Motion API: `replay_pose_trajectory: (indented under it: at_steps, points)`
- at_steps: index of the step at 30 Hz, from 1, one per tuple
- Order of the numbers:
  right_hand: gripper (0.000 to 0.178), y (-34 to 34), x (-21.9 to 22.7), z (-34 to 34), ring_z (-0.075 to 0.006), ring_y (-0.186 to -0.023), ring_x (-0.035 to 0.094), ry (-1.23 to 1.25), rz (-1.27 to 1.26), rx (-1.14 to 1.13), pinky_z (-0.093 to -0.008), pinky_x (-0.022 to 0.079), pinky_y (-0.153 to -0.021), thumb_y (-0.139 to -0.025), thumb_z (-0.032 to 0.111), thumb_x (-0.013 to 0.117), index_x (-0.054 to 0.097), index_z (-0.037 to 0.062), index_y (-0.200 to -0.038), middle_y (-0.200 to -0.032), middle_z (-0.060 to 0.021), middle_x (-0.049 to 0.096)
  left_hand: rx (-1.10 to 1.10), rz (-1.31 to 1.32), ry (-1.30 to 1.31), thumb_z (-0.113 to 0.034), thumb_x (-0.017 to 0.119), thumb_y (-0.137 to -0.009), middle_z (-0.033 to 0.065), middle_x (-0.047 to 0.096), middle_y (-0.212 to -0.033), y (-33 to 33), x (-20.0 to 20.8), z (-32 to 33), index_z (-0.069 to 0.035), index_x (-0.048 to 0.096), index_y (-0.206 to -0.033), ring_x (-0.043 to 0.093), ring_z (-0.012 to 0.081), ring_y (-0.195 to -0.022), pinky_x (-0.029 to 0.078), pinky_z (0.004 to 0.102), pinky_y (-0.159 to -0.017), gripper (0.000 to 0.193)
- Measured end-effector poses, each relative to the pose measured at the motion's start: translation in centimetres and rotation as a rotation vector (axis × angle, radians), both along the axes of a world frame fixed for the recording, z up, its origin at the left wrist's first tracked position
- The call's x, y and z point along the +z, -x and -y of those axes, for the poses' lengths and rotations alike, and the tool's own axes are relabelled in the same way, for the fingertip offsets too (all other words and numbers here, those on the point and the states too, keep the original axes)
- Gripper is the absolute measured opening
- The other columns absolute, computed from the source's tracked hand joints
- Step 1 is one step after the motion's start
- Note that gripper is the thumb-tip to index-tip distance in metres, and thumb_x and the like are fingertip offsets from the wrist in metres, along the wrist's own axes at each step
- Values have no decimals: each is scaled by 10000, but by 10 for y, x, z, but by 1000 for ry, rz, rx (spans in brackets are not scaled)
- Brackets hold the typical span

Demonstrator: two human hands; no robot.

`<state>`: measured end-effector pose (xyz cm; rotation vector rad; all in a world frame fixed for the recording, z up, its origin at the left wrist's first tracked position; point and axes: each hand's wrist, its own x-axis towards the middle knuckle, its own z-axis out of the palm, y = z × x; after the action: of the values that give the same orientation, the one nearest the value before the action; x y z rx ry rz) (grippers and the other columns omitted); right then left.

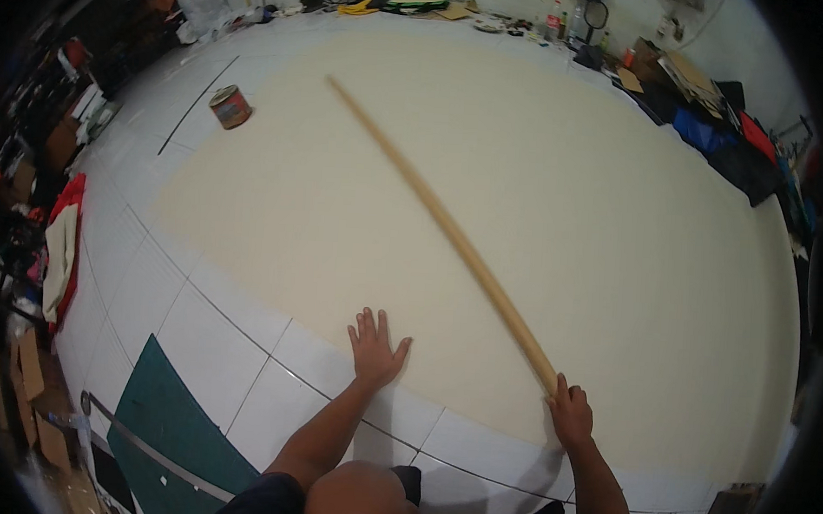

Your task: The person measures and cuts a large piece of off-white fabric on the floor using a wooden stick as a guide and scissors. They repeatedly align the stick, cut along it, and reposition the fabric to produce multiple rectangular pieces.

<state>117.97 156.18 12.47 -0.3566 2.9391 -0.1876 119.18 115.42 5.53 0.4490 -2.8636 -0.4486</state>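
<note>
A large cream sheet [294, 195] is spread over the white tiled floor. My left hand [376, 350] lies flat near its front edge, palm down with the fingers spread, holding nothing. Across the sheet runs a long, straight tan tube [463, 246], slanting from the far left toward the near right. At its near end, my right hand [572, 414] is closed around the tube; the palm side of that grip is hidden. Whether the tube is cardboard or wood I cannot tell.
A rusty-looking tin can [230, 107] stands by the sheet's far left edge, beside a thin dark strip [199, 104]. Near left lie a green mat [166, 421] and a metal ruler [159, 455]. Bottles [552, 21], boxes and bags line the walls.
</note>
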Motion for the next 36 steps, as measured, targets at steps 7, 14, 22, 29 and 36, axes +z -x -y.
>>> replay_pose_trajectory:
  at_steps: [7,14,22,29,36]
  points:
    - [541,-51,10,-48,-272,-750,569,70,33,489,-383,504,-647,-745,273,728,570,115,-1238,-817,-115,548,227,-68,-504,-346,627,-860,316,408,-1242,-63,13,16,110,319,-1356,430,411,-1143,347,475,-956,741]
    - [564,-94,11,108,-329,-779,560,289,332,619,-432,486,-680,-857,407,614,475,136,-1332,-836,-162,553,641,-124,-870,-356,703,-790,341,329,-1323,-159,27,1,140,48,-1412,380,414,-1228,322,430,-1031,1030]
    - [461,-25,-1,42,-333,-1043,578,198,400,727,-477,450,-878,-865,384,573,542,125,-1245,-1124,-152,600,893,121,-285,-347,655,-818,381,341,-1332,-143,-35,165,46,69,-1457,420,490,-1181,371,489,-1016,951]
    - [288,-46,143,-201,-346,-931,598,-346,217,-133,-459,481,-773,-844,324,612,586,72,-981,-1004,-158,612,847,447,237,-374,689,-773,256,523,-1098,-131,17,196,-18,311,-1393,516,427,-1092,447,502,-913,809]
    - [549,-302,4,-230,-364,-970,606,93,598,-935,-477,468,-815,-834,553,575,517,46,-1037,-1002,-196,621,-711,183,129,-151,681,-801,196,547,-1201,51,76,50,-15,511,-1235,473,382,-1176,365,458,-1025,486]
